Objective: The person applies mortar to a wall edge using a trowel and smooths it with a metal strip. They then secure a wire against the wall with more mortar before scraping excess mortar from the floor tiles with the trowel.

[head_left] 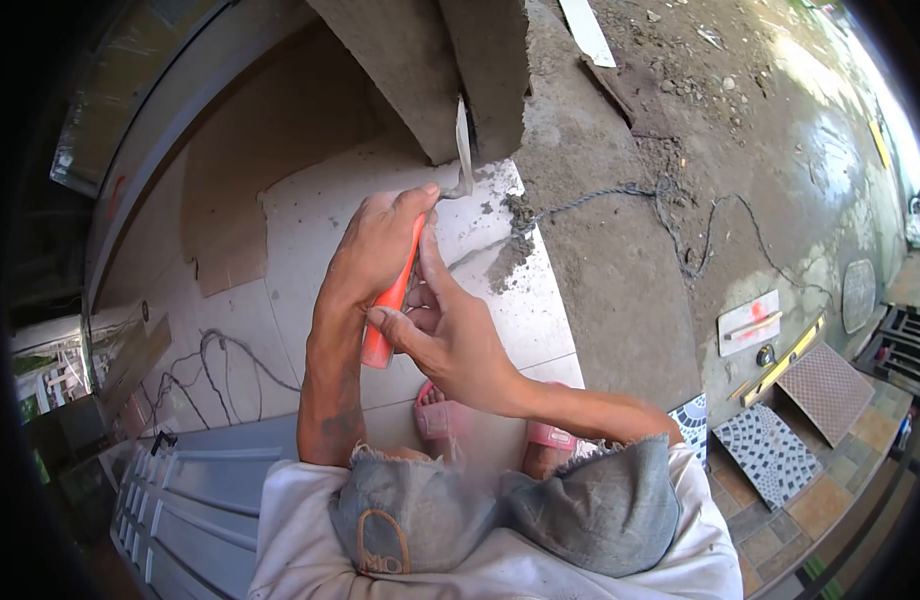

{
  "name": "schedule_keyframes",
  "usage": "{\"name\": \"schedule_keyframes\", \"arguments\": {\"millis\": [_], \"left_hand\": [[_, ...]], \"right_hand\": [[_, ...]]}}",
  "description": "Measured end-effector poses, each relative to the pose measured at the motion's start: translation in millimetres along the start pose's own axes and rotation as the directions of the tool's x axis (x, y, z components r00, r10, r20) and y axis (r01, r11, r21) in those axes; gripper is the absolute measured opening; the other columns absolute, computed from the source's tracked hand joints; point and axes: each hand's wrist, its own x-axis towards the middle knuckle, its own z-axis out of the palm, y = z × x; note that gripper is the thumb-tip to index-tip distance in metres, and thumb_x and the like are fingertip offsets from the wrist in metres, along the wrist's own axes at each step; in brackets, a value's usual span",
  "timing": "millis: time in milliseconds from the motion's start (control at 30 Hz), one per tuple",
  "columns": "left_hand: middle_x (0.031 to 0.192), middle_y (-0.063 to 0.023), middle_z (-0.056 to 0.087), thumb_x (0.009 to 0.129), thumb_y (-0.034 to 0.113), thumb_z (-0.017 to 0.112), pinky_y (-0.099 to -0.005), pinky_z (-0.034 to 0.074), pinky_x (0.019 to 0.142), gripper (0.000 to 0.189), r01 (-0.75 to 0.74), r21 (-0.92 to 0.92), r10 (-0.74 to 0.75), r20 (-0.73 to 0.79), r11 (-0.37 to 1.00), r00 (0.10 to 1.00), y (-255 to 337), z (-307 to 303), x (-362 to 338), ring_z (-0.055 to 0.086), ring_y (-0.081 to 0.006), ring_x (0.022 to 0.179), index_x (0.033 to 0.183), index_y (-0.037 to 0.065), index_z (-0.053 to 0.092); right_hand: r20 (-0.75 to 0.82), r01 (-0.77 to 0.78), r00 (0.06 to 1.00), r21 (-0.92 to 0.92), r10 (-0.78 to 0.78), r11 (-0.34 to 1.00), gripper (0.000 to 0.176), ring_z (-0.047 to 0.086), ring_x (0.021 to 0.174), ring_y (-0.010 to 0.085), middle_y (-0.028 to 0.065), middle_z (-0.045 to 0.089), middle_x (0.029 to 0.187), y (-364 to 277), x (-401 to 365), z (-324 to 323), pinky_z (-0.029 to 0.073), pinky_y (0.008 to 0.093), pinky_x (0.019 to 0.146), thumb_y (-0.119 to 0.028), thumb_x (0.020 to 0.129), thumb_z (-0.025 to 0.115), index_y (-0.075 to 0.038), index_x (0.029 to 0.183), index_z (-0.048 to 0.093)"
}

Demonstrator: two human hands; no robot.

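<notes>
Pale tiled floor (290, 230) lies open at left. Left hand (375, 245) and right hand (455, 340) both grip the orange-handled trowel (392, 295), its blade against the concrete column (420, 80) at its lower edge. Cord (620, 192) crosses the slab just right.

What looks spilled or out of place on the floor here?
Grey mortar lies spilled in clumps on the white floor tile at the foot of the pillar, beside the trowel that the left hand and right hand grip.
</notes>
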Motion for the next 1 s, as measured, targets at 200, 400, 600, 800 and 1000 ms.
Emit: {"name": "schedule_keyframes", "arguments": {"millis": [200, 400, 600, 800, 1000], "left_hand": [[0.067, -0.0075, 0.057, 0.092, 0.039, 0.061, -0.03, 0.047, 0.054, 0.041, 0.095, -0.18, -0.069, 0.146, 0.979, 0.987, -34.9, -16.2, -34.2, 0.056, -0.014, 0.055, 0.091, -0.001, 0.058], [0.078, -0.0269, 0.064, 0.091, 0.037, 0.066, -0.0493, 0.051, 0.071, 0.044, -0.065, 0.419, 0.088, -0.037, 0.906, 0.995, -153.3, 6.1, -0.7, 0.066, -0.0453, 0.077, 0.095, -0.004, 0.052], [0.087, -0.0284, 0.062, 0.092, 0.025, 0.064, -0.0521, 0.051, 0.07, 0.033, -0.298, 0.504, 0.393, -0.091, 0.811, 0.915, -160.6, -15.3, 17.2, 0.063, -0.0486, 0.079, 0.099, -0.003, 0.047], [0.086, -0.0261, 0.062, 0.095, 0.024, 0.062, -0.0488, 0.052, 0.066, 0.029, -0.312, 0.542, 0.474, -0.187, 0.78, 0.861, -112.2, -20.5, 28.0, 0.063, -0.0461, 0.075, 0.1, 0.0, 0.046], [0.085, -0.0261, 0.063, 0.095, 0.025, 0.063, -0.0491, 0.052, 0.067, 0.031, -0.318, 0.559, 0.501, -0.208, 0.766, 0.84, -95.9, -20.2, 42.9, 0.063, -0.0453, 0.073, 0.099, 0.0, 0.046]], "right_hand": [[0.167, -0.014, 0.985, -0.152, 0.039, 0.988, 0.084, 0.069, 0.084, 0.0224, 0.017, 0.069, 0.104, 25.0, -21.3, -8.9, 0.054, 0.0326, 0.074, -0.016, 0.095, 0.066, -0.003, 0.157, 0.01], [-0.098, 0.078, 0.956, -0.822, -0.275, 0.564, 0.071, 0.052, 0.117, 0.0421, 0.0264, 0.049, 0.132, 182.4, -43.0, -66.3, 0.045, 0.048, 0.097, -0.019, 0.093, 0.065, -0.006, 0.153, 0.029], [-0.107, -0.067, 0.985, -0.959, -0.134, 0.275, 0.068, 0.038, 0.135, 0.0389, 0.022, 0.037, 0.147, 251.9, -85.7, -124.1, 0.031, 0.0511, 0.108, -0.029, 0.094, 0.062, -0.007, 0.151, 0.034], [-0.108, -0.085, 0.989, -0.974, -0.102, 0.211, 0.066, 0.033, 0.142, 0.033, 0.0149, 0.038, 0.149, 247.0, -82.9, -122.0, 0.028, 0.0479, 0.11, -0.036, 0.095, 0.058, -0.009, 0.151, 0.036], [-0.12, -0.092, 0.984, -0.974, -0.129, 0.205, 0.062, 0.034, 0.142, 0.0308, 0.0144, 0.041, 0.147, 246.0, -86.1, -119.7, 0.031, 0.0469, 0.109, -0.036, 0.096, 0.058, -0.01, 0.149, 0.039]]}}
